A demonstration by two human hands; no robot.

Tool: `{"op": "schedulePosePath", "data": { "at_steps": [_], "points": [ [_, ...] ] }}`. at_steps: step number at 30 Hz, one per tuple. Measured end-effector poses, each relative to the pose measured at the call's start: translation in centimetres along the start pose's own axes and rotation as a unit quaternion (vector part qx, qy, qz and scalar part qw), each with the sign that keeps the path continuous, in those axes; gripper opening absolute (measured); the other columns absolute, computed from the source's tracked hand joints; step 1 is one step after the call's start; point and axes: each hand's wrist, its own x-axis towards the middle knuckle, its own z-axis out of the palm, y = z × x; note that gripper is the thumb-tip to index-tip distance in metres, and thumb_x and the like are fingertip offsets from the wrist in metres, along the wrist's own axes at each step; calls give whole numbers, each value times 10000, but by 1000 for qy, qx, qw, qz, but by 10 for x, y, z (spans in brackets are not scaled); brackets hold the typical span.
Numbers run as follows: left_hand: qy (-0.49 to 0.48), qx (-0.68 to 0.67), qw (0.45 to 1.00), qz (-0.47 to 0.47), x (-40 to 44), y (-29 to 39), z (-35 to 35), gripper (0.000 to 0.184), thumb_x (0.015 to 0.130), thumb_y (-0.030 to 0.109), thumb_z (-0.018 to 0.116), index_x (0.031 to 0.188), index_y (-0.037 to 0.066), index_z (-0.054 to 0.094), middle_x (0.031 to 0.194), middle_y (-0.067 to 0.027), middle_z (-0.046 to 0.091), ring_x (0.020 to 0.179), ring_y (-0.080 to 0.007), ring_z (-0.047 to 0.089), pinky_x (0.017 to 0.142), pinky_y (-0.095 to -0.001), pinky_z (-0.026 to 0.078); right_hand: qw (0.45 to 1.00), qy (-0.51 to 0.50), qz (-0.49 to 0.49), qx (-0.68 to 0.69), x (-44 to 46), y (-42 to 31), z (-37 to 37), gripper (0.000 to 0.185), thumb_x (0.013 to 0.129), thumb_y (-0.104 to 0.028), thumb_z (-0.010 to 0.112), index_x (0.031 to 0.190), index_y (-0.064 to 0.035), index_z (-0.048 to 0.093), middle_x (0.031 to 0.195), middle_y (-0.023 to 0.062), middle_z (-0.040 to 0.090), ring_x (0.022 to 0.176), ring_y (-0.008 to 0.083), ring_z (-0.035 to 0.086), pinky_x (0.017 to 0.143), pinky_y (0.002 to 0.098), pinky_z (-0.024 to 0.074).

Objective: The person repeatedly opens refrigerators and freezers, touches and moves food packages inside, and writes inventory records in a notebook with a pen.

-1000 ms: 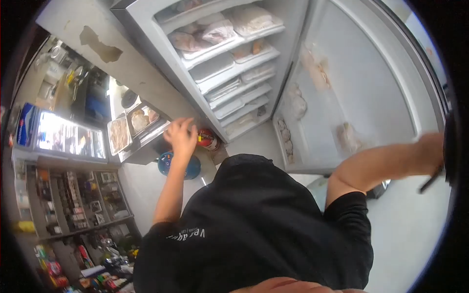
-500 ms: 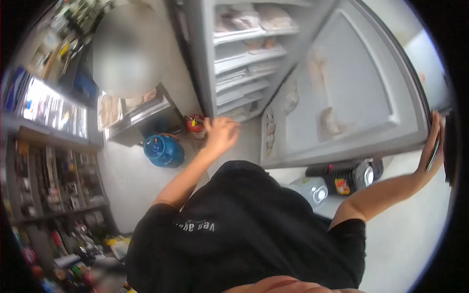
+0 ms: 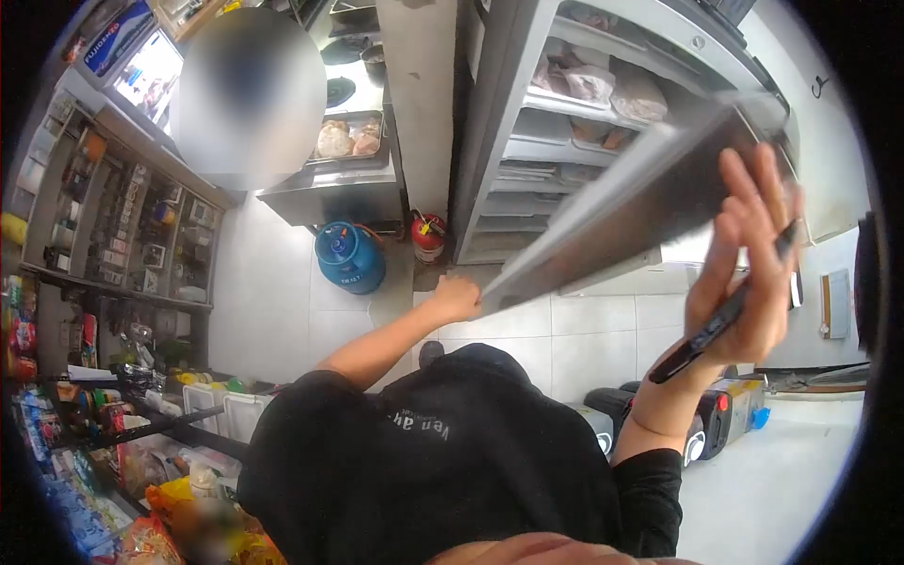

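A blurred freezer door stands part-way open in front of the upright freezer, angled across the view. At the door's near lower corner is my left hand, its fingers curled against the edge; their tips are hidden. My right hand is beside the door's dark outer face, fingers stretched upward. A black marker lies across its palm, held at the thumb. Whether this palm touches the door I cannot tell. Wrapped raw meat fills the upper freezer shelves, with trays below.
A blue gas cylinder and a red fire extinguisher stand on the floor left of the freezer. Behind them, a steel counter bears a tray of meat. Dark jugs stand at right; packed shelves line the left. Another person is behind the counter.
The freezer door has swung inward from wide open. My left hand has closed at its edge. My right hand has moved inward from the far right with the marker. The view has shifted.
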Motion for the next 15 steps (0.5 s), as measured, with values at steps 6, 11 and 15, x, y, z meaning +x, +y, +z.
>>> {"op": "schedulePosePath", "data": {
  "at_steps": [6, 11, 15],
  "points": [
    [475, -95, 875, -25, 68, -3, -33, 651, 748, 143, 624, 1338, -46, 424, 1236, -277, 533, 1158, -429, 522, 972, -512, 437, 996, -34, 57, 67, -54, 46, 10, 101, 877, -16, 662, 955, -74, 635, 1102, 150, 712, 1196, 351, 602, 1075, 514, 393],
    [453, -91, 882, -92, 104, 0, -61, 692, 746, 106, 627, 1402, 14, 425, 1260, -250, 574, 1168, -406, 555, 1010, -489, 438, 992, -67, 103, 0, -128, 131, -36, 58, 910, 3, 624, 955, -32, 617, 1111, 181, 702, 1177, 383, 607, 1057, 519, 405],
    [420, -168, 890, 56, 145, 81, -96, 790, 833, 162, 623, 1507, -4, 245, 1512, -240, 354, 1399, -342, 367, 1171, -389, 253, 962, -24, 271, -13, -226, 188, -116, 73, 913, -26, 634, 981, -53, 622, 1215, 185, 657, 1116, 434, 626, 1048, 549, 407]
  ]
}}
